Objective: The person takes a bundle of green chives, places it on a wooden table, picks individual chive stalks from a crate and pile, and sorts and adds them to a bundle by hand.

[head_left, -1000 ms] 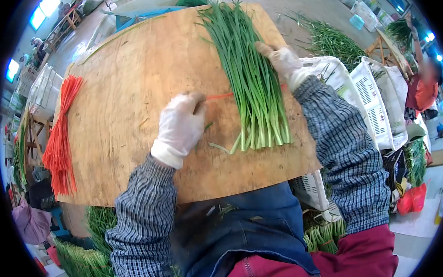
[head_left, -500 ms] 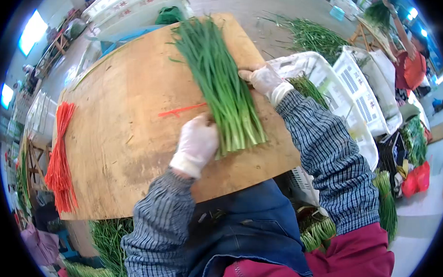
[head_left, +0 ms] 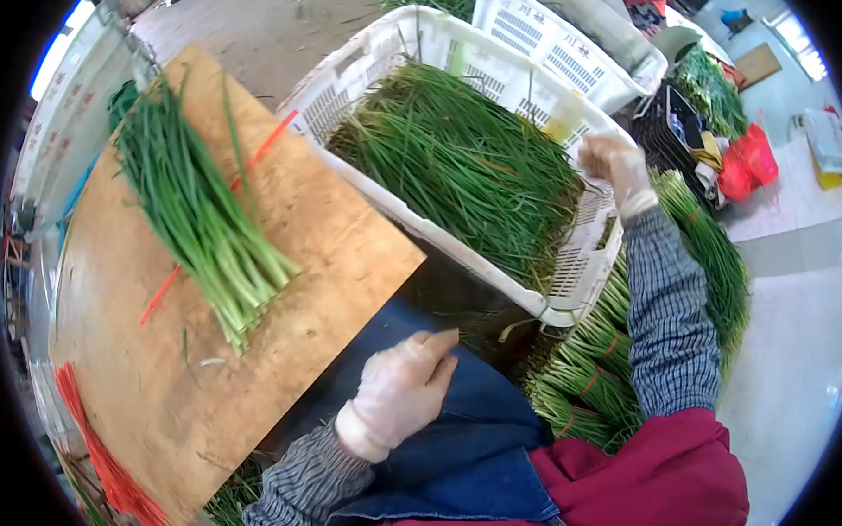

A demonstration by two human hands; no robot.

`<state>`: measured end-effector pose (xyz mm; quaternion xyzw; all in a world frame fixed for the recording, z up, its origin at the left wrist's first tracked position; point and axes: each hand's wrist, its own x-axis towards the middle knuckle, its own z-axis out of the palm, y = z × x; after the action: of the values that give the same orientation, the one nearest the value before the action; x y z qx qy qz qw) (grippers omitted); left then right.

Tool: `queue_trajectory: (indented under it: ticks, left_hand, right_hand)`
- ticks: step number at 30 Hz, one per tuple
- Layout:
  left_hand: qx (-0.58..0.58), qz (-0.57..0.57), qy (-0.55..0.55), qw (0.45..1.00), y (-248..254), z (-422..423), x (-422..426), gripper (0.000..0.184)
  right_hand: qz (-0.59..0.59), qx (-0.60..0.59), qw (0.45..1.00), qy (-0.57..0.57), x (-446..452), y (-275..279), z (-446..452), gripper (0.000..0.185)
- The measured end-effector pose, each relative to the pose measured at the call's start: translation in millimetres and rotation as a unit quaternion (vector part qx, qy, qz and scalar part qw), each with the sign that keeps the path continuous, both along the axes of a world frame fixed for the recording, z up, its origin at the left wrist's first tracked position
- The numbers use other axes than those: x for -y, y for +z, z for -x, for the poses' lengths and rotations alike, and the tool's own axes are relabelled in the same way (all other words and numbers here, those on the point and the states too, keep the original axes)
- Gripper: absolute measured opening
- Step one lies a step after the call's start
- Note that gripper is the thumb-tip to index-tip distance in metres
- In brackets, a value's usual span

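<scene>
A bunch (head_left: 201,206) lies over a strip (head_left: 159,296) on a board (head_left: 346,252), spare strips (head_left: 105,455) along its left edge. At right, a crate (head_left: 572,278) holds leaves (head_left: 455,164), a second crate (head_left: 545,45) behind, bundles (head_left: 596,373) at its near right corner. The left hand (head_left: 402,389) is right of the board; the right hand (head_left: 617,166), at the first crate's right end.

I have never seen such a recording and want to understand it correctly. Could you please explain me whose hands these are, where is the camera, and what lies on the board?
There is no machine here: a person works with their own two gloved hands. The camera is worn on that person's head, looking forward and down. On the wooden board lies a bunch of green stalks, with a red strip passing beneath and showing on both sides. A bundle of red strips lies along one edge. The left hand is above the lap; the right hand is at one end of a white crate with greens inside. I see nothing held in either hand.
</scene>
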<state>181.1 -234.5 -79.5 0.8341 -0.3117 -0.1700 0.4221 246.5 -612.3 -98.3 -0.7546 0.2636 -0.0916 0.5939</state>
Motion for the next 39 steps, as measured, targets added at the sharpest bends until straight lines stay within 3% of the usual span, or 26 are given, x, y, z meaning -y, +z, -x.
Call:
queue_trajectory:
  ticks: [2,4,6,9,12,15,17,20,22,24,27,30,33,36,39]
  left_hand:
    - [-0.002,-0.057,-0.009,0.998,-23.7,-9.9,25.1,0.031]
    - [0.041,-0.052,-0.02,0.998,-46.0,-20.7,44.4,0.037]
    - [0.049,-0.054,-0.037,0.997,-63.1,-30.1,54.8,0.041]
    - [-0.013,-0.025,-0.051,0.998,-80.4,-32.0,52.2,0.037]
    - [-0.067,-0.038,-0.019,0.997,-89.7,-34.5,45.5,0.032]
    - [-0.067,-0.012,0.022,0.997,-106.7,-36.2,48.6,0.031]
    - [-0.116,-0.047,-0.01,0.992,-101.4,-45.1,49.2,0.033]
    - [-0.208,-0.08,-0.054,0.973,-90.5,-61.5,52.3,0.036]
    - [-0.266,-0.094,-0.073,0.957,-86.0,-70.9,52.9,0.037]
    - [-0.289,-0.103,-0.081,0.948,-88.5,-72.7,53.5,0.037]
    - [-0.304,-0.111,-0.086,0.942,-93.7,-83.3,50.3,0.038]
    - [-0.306,-0.115,-0.087,0.941,-97.2,-90.0,50.0,0.038]
    - [-0.307,-0.12,-0.089,0.94,-98.9,-92.0,50.3,0.038]
    - [-0.307,-0.12,-0.088,0.94,-100.8,-92.7,50.3,0.038]
    - [-0.311,-0.121,-0.086,0.939,-102.4,-92.5,49.2,0.038]
  right_hand:
    - [-0.038,-0.065,0.997,-0.021,34.5,-63.7,29.4,0.023]
    - [-0.08,-0.115,0.986,-0.085,10.0,-88.1,31.7,0.016]
    - [-0.087,-0.153,0.984,-0.042,-8.4,-121.4,15.3,0.019]
    - [0.004,-0.174,0.983,0.05,-40.8,-159.3,-41.0,0.029]
    - [0.176,-0.117,0.97,0.119,-76.0,-174.3,-117.6,0.032]
    - [0.205,-0.022,0.969,0.137,-112.8,-191.3,-191.7,0.034]
    - [0.243,0.007,0.957,0.157,-135.4,-196.3,-236.9,0.04]
    - [0.296,0.005,0.94,0.168,-165.5,-201.5,-283.7,0.055]
    - [0.319,-0.058,0.929,0.177,-177.5,-217.2,-310.7,0.071]
    - [0.372,-0.121,0.902,0.181,-187.7,-220.7,-321.2,0.083]
    - [0.463,-0.248,0.818,0.234,-218.0,-221.9,-320.2,0.09]
    - [0.576,-0.18,0.772,0.201,-253.9,-257.1,-295.1,0.083]
    - [0.617,-0.114,0.759,0.177,-262.9,-277.3,-291.0,0.086]
    - [0.558,-0.157,0.799,0.159,-259.9,-275.1,-306.6,0.084]
    - [0.552,-0.213,0.791,0.157,-262.4,-274.5,-322.9,0.081]
